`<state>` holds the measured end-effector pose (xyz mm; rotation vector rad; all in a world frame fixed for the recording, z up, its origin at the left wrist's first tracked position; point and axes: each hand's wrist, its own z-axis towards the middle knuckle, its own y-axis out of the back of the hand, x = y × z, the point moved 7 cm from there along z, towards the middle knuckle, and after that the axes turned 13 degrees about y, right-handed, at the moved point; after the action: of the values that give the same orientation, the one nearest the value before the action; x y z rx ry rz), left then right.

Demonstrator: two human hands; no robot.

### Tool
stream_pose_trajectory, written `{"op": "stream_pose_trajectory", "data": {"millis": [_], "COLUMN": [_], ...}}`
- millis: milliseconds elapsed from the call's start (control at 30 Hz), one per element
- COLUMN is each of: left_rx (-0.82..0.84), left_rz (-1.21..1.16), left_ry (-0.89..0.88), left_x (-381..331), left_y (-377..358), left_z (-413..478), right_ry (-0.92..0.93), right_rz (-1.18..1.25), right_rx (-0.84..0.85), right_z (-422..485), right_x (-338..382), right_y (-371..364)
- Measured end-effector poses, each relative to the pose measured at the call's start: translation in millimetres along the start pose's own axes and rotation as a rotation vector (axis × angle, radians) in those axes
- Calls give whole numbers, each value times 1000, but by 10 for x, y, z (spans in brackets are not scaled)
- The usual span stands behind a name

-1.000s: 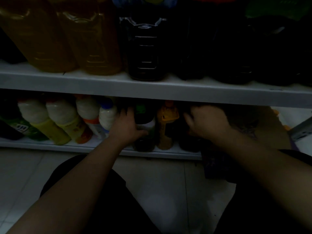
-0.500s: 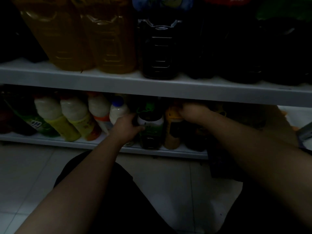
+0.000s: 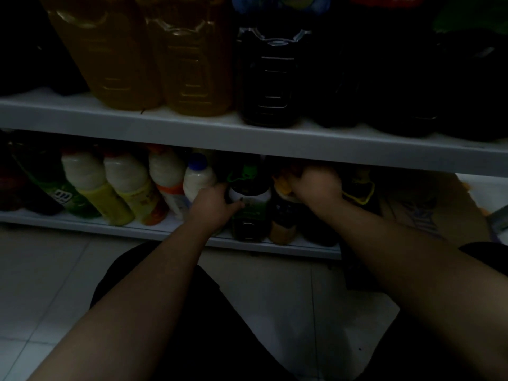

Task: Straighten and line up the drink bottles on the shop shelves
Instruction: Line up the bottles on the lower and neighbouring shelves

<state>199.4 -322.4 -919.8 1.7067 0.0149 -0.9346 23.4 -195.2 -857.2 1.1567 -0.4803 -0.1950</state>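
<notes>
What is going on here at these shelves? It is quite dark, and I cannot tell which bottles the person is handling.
A person low in front of the shop shelves works on the bottom shelf. The left hand grips a green-capped dark bottle, thumb across its front. The right hand holds the top of the orange-capped bottle right beside it. A row of white bottles lies further left, untouched.
</notes>
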Motion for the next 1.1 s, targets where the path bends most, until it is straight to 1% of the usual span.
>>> {"op": "stream_pose_trajectory", "data": {"millis": [167, 367, 500, 633, 700, 800, 900, 1033, 1100], "left_rx": [39, 50, 98, 95, 125, 129, 129, 141, 169], "left_rz": [-43, -146, -313, -342, -396, -502, -528, -500, -444], "left_ry": [40, 177, 225, 263, 305, 303, 295, 300, 308], "left_x": [-3, 85, 111, 136, 174, 186, 160, 149, 122], "left_y": [-131, -361, -509, -624, -691, -736, -748, -771, -732], "left_z": [14, 32, 90, 140, 153, 186, 186, 129, 93], "right_ry": [-21, -24, -4, 4, 13, 5, -35, -84, -91], "right_rz": [19, -16, -2, -11, 1, 6, 64, 13, 4], "right_rx": [-2, 2, -31, -84, -108, -88, -99, 22, 12], "right_z": [-9, -20, -9, -14, -25, -16, 3, -46, -135], "right_x": [-42, -133, -115, -144, -163, -221, -274, -273, -151], "right_y": [10, 15, 21, 39, 51, 34, 57, 31, 97]}}
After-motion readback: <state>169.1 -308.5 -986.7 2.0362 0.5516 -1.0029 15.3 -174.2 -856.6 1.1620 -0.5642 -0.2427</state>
